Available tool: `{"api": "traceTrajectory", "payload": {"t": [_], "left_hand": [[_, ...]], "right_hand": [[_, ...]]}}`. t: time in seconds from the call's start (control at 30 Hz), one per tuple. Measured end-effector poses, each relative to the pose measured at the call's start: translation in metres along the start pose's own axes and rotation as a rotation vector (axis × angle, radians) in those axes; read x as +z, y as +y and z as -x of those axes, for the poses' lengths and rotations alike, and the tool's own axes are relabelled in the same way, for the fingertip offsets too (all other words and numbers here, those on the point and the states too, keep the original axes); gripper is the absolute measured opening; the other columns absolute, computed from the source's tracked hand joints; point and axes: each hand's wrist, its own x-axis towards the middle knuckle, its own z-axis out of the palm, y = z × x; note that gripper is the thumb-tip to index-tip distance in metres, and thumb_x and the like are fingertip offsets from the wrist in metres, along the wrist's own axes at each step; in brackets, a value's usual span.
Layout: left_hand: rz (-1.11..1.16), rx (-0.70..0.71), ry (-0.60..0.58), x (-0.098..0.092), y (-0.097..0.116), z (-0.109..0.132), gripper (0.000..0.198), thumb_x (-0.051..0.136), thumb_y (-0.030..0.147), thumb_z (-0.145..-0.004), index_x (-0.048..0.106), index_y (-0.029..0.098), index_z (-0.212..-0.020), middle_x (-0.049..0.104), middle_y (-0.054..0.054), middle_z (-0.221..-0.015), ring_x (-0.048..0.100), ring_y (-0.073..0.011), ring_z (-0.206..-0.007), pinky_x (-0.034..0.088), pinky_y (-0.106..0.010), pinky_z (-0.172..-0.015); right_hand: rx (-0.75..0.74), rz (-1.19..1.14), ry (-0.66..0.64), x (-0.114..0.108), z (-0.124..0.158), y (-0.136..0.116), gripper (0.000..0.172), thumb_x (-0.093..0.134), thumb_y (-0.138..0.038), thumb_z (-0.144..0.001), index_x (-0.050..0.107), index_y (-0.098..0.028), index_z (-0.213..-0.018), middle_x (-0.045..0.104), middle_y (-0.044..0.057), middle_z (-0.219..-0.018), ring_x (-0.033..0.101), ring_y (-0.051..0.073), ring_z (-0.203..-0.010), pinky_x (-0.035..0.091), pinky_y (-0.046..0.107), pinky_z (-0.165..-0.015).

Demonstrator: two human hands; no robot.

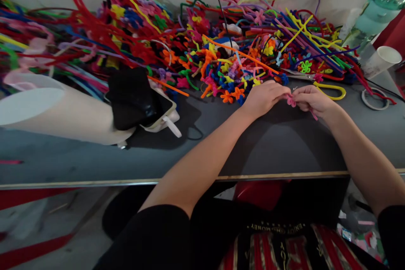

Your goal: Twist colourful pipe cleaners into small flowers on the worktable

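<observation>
Between my two hands, over the grey table, is a pink pipe cleaner [291, 101] bent into small flower-like loops. My left hand [265, 96] pinches it from the left, fingertips closed on its edge. From the right, my right hand [311, 99] grips it with closed fingers, and a pink tail sticks out below that palm. Just behind my hands lie scissors with yellow handles [332, 91], their blades partly among the pipe cleaners. Small finished-looking orange pipe cleaner flowers [232, 95] sit to the left of my left hand.
A long heap of coloured pipe cleaners [142, 46] runs along the wall. On the left stand a white cylindrical object [63, 109] and a black device [134, 99]. At right are a paper cup [381, 62], a green-tinted bottle [370, 19] and a tape ring [375, 99]. The table's front edge [253, 176] is near me.
</observation>
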Motion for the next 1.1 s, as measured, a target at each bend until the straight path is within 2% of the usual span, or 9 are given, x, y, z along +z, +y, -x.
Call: {"api": "traceTrajectory", "payload": {"t": [0.17,0.3,0.43,0.63,0.77,0.97,1.1], "left_hand": [[-0.132,0.048,-0.04,-0.002,-0.002,0.002,0.045,0.029,0.046,-0.104,0.067,0.024,-0.103,0.072,-0.005,-0.095,0.062,-0.0155,-0.087,0.044,-0.026,-0.071],[-0.167,0.079,0.027,-0.001,-0.003,0.003,0.041,0.03,0.036,-0.105,0.07,0.023,-0.104,0.073,-0.005,-0.096,0.064,-0.015,-0.088,0.046,-0.027,-0.073],[-0.112,0.075,0.093,0.001,-0.002,0.004,0.034,0.038,0.035,-0.104,0.069,0.022,-0.11,0.074,-0.005,-0.097,0.066,-0.015,-0.09,0.051,-0.029,-0.08],[-0.165,0.136,0.123,0.001,-0.005,0.006,0.036,0.034,0.029,-0.105,0.067,0.019,-0.116,0.075,-0.006,-0.099,0.066,-0.0143,-0.091,0.052,-0.03,-0.084],[-0.153,0.095,0.1,0.002,-0.006,0.006,0.034,0.037,0.032,-0.104,0.068,0.019,-0.113,0.075,-0.007,-0.099,0.067,-0.0156,-0.092,0.052,-0.031,-0.084],[-0.118,0.035,0.06,0.007,-0.01,0.004,0.034,0.042,0.037,-0.102,0.07,0.018,-0.107,0.075,-0.009,-0.097,0.067,-0.0177,-0.089,0.051,-0.031,-0.079],[-0.074,-0.017,0.061,0.011,-0.01,0.004,0.036,0.04,0.04,-0.102,0.07,0.019,-0.105,0.075,-0.009,-0.095,0.066,-0.0182,-0.087,0.05,-0.032,-0.08]], "right_hand": [[-0.059,0.002,0.046,0.005,0.001,0.001,0.013,0.073,-0.023,-0.064,0.067,-0.012,-0.059,0.041,-0.006,-0.037,0.022,0.002,-0.033,0.011,0.02,-0.035],[-0.04,-0.014,0.05,0.004,0.001,0.002,0.015,0.075,-0.025,-0.066,0.067,-0.012,-0.062,0.034,-0.009,-0.035,0.022,0.002,-0.034,0.012,0.02,-0.036],[-0.049,-0.04,0.091,0.004,0.0,0.002,0.016,0.078,-0.026,-0.066,0.069,-0.013,-0.064,0.035,-0.009,-0.036,0.022,0.002,-0.035,0.012,0.019,-0.036],[-0.043,-0.046,0.113,0.006,0.002,0.001,0.02,0.083,-0.03,-0.064,0.073,-0.013,-0.07,0.039,-0.008,-0.037,0.019,0.001,-0.035,0.01,0.02,-0.036],[-0.032,-0.025,0.132,0.005,0.001,0.003,0.02,0.084,-0.03,-0.065,0.075,-0.013,-0.071,0.032,-0.01,-0.034,0.018,0.001,-0.034,0.009,0.02,-0.036],[-0.11,0.104,0.227,0.005,-0.002,0.008,0.023,0.084,-0.033,-0.063,0.077,-0.013,-0.073,0.039,-0.008,-0.036,0.023,0.002,-0.036,0.011,0.021,-0.036],[-0.152,0.091,0.231,0.01,-0.004,0.008,0.02,0.086,-0.03,-0.062,0.076,-0.013,-0.068,0.04,-0.007,-0.036,0.03,0.004,-0.04,0.017,0.021,-0.038]]}}
